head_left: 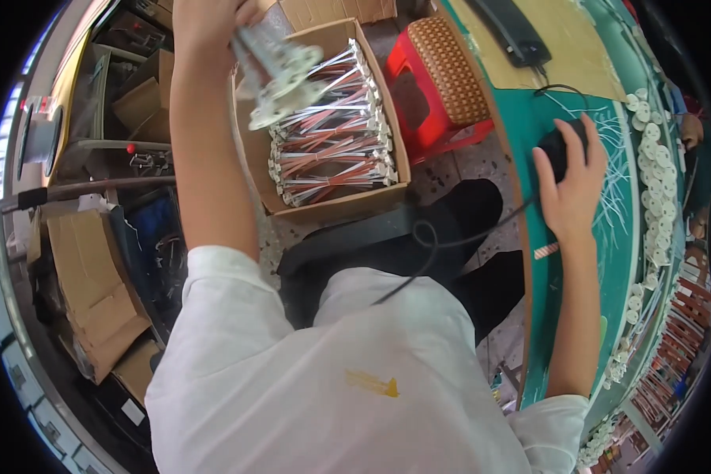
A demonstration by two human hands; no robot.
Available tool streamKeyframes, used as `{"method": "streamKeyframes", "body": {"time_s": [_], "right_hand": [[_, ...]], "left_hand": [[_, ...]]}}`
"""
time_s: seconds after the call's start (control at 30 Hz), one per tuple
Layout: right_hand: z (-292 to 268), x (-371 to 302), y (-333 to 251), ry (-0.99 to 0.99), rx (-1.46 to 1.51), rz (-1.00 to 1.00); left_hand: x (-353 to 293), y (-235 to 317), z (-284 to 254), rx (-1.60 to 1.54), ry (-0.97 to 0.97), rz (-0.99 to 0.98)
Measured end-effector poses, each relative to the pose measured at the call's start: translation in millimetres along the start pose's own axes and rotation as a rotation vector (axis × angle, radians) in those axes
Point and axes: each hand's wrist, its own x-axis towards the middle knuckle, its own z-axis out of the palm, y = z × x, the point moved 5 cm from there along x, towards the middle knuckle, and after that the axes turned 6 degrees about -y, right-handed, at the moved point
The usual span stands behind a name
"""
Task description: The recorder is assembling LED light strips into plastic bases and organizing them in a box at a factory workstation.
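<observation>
Fingers of the left hand (205, 20) are closed around the top end of a bundle of white-capped wired parts (280, 75), lifted just above an open cardboard box (324, 205) on the floor; the grip itself sits at the frame's upper edge and the bundle is blurred, so how firmly it is pinched cannot be told. The box holds more such bundles (335, 138), red and white leads tied in rows, caps facing the walls. The right hand (568, 186) rests with fingers spread and curved over a black device (557, 150) on the green worktable (545, 316), its black cable (442, 237) trailing off the edge across the person's lap. White round caps (651, 158) lie in a long strip along the table's far side. A red stool (442, 87) stands just beside the box.

The held bundle appears to hang from one end, and a loose hold could let it slide out and scatter over the rows below or onto the floor between box and stool. With the person turned toward the box and the other arm stretched to the table, the cable looped over the lap could catch on a knee and drag the black device off the edge. The loose caps near the right wrist could be swept along by the forearm.
</observation>
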Motion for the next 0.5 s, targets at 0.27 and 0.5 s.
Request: {"method": "streamKeyframes", "body": {"time_s": [0.27,0.5], "right_hand": [[8.5,4.9,3.9,0.041,0.073,0.041],[12.8,6.0,15.5,-0.071,0.106,0.041]], "left_hand": [[-31.7,-191.7,-102.5,0.845,0.172,-0.245],[-66.6,-351.6,-105.0,1.407,-0.302,-0.241]]}}
